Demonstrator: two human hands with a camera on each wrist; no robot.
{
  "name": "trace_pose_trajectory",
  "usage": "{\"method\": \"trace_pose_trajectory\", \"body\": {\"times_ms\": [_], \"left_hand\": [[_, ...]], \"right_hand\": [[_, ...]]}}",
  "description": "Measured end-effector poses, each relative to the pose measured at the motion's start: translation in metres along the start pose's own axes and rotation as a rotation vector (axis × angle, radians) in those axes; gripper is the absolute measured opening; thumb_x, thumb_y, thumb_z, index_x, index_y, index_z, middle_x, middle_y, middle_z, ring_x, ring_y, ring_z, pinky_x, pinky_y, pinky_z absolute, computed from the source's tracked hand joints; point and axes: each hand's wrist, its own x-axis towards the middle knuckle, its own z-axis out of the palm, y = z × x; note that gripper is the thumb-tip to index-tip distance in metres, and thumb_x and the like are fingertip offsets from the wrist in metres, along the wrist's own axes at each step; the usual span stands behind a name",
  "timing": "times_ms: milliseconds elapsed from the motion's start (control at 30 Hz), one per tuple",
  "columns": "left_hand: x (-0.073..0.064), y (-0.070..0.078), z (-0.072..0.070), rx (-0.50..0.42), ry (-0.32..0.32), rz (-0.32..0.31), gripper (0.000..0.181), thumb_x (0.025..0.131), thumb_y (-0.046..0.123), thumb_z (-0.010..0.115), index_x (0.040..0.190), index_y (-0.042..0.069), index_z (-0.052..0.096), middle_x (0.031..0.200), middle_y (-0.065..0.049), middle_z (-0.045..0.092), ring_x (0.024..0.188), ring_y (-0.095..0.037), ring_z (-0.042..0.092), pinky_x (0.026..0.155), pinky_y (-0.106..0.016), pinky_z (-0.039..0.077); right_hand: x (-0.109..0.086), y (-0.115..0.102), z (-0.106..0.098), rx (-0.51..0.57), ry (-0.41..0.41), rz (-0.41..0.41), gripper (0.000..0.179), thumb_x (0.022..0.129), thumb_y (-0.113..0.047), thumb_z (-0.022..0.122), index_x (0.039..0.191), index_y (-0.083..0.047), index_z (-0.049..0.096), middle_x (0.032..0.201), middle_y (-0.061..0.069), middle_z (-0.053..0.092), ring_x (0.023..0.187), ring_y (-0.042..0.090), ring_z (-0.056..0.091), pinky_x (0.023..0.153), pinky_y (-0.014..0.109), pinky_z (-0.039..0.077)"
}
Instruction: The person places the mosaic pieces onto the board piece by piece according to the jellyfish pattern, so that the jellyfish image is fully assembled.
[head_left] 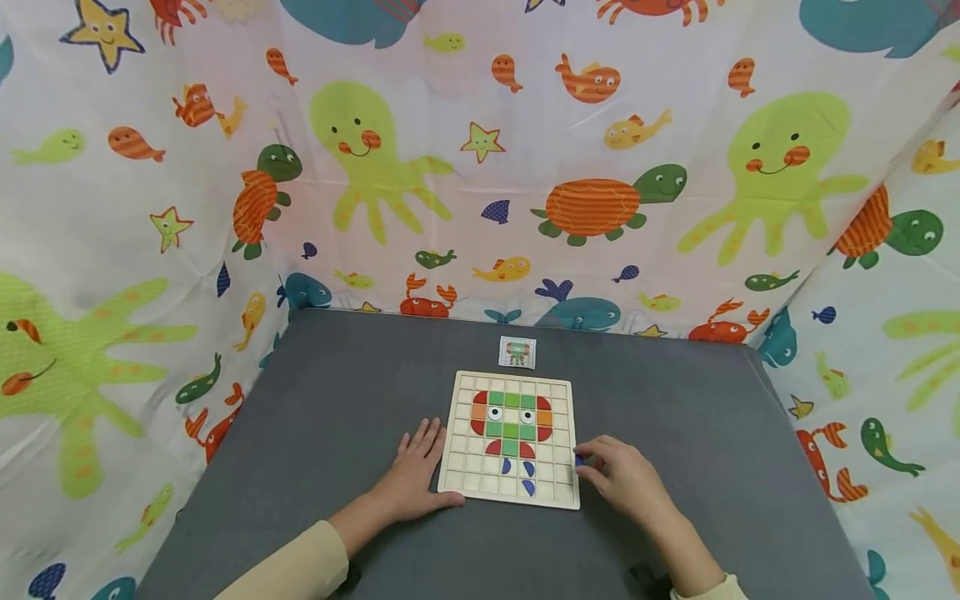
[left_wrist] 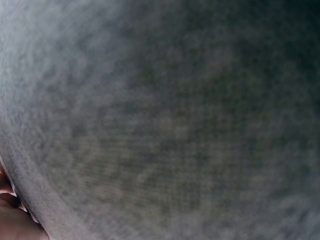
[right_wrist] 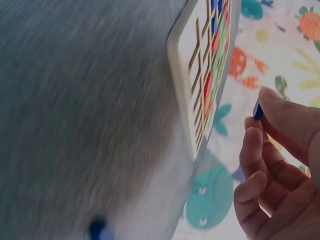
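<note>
A square wooden grid board (head_left: 480,483) lies on the grey table, with red, green and orange tiles and two eye tiles (head_left: 495,413) set into a face-like pattern. Below the pattern sit three blue rounded pieces (head_left: 528,487). My left hand (head_left: 412,475) rests with fingers stretched along the board's left edge, its thumb at the lower left corner. On the other side, my right hand (head_left: 626,479) pinches a small blue piece (right_wrist: 258,111) between thumb and forefinger, right by the board's right edge. The left wrist view is mostly blurred grey cloth, with fingers at its lower left.
Behind the board lies a small picture card (head_left: 517,352) showing a similar face figure. The grey table (head_left: 360,375) meets a curtain (head_left: 465,275) printed with sea animals at the back and sides. A blurred blue object (right_wrist: 101,229) shows low in the right wrist view.
</note>
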Motion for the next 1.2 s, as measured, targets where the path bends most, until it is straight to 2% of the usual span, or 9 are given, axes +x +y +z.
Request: {"method": "trace_pose_trajectory", "body": {"times_ms": [200,333,533,867,1000,1200], "left_hand": [[0.001,-0.001,0.001,-0.001,-0.005,0.011,0.12,0.079,0.078,0.064,0.162,0.004,0.018,0.17,-0.015,0.01,0.157,-0.035,0.003,0.121,-0.064,0.011],[0.002,0.0,0.001,-0.004,-0.005,0.008,0.121,0.079,0.079,0.064,0.162,0.005,0.017,0.17,-0.014,0.01,0.157,-0.034,0.002,0.122,-0.063,0.01],[0.003,-0.001,0.001,0.004,-0.002,0.001,0.121,0.078,0.08,0.064,0.162,0.005,0.017,0.17,-0.014,0.009,0.157,-0.034,0.003,0.122,-0.063,0.011],[0.001,0.0,-0.001,0.0,0.012,0.02,0.119,0.08,0.079,0.064,0.161,0.004,0.02,0.169,-0.015,0.012,0.157,-0.035,0.005,0.121,-0.064,0.013],[0.0,0.0,-0.002,-0.006,0.021,0.026,0.118,0.08,0.078,0.065,0.161,0.003,0.022,0.169,-0.016,0.014,0.157,-0.037,0.007,0.12,-0.065,0.014],[-0.001,-0.001,-0.002,-0.008,0.018,0.018,0.118,0.08,0.077,0.065,0.161,0.003,0.021,0.169,-0.016,0.013,0.157,-0.036,0.006,0.12,-0.064,0.013]], "right_hand": [[0.007,-0.023,0.017,0.024,-0.029,-0.03,0.023,0.082,-0.018,0.085,0.104,-0.016,0.079,0.094,-0.005,0.069,0.068,0.004,0.052,0.058,0.022,0.039],[0.011,-0.037,0.03,0.038,-0.041,-0.097,0.021,0.081,-0.019,0.085,0.101,-0.017,0.079,0.095,-0.005,0.071,0.068,0.001,0.053,0.057,0.021,0.041],[0.016,-0.054,0.05,0.008,-0.07,-0.185,0.019,0.082,-0.018,0.085,0.099,-0.014,0.079,0.086,-0.004,0.068,0.066,0.002,0.052,0.056,0.021,0.042],[0.016,-0.068,0.074,-0.045,-0.098,-0.149,0.016,0.08,-0.016,0.086,0.094,-0.016,0.08,0.088,-0.006,0.07,0.07,0.003,0.054,0.06,0.027,0.047],[0.016,-0.073,0.079,-0.071,-0.107,-0.149,0.016,0.078,-0.016,0.087,0.093,-0.017,0.08,0.085,-0.007,0.069,0.071,0.006,0.058,0.061,0.03,0.049],[0.017,-0.078,0.08,-0.098,-0.086,-0.097,0.016,0.077,-0.014,0.086,0.091,-0.016,0.081,0.085,-0.004,0.071,0.075,0.012,0.065,0.063,0.035,0.052]]}}
